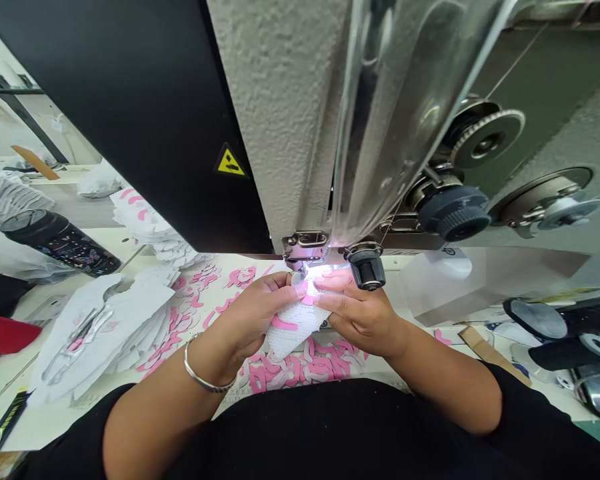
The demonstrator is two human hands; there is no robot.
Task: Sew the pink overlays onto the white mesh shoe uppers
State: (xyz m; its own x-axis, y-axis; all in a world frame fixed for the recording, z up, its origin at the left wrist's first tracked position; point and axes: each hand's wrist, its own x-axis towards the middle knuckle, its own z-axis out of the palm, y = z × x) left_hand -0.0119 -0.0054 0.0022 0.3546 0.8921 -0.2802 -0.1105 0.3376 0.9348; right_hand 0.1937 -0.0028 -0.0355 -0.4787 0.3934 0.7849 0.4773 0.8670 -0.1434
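A white mesh fabric piece (291, 332) with pink curved strips on it lies under the needle area of a sewing machine (307, 250). My left hand (260, 303) pinches its left edge between thumb and fingers, close to the presser foot. On the other side, my right hand (363, 310) has its fingers on the piece's right edge, the upper ones stretched toward the needle and the lower ones curled at the edge. The machine's lamp lights the spot between both hands. The needle tip is too bright and small to make out.
Loose pink cut-outs (305, 367) cover the table before and left of the machine. Stacks of white pieces (105, 333) stand at left, near a black patterned bottle (60, 241). Black thread spools (575, 353) lie at right. The machine head (280, 120) overhangs my hands.
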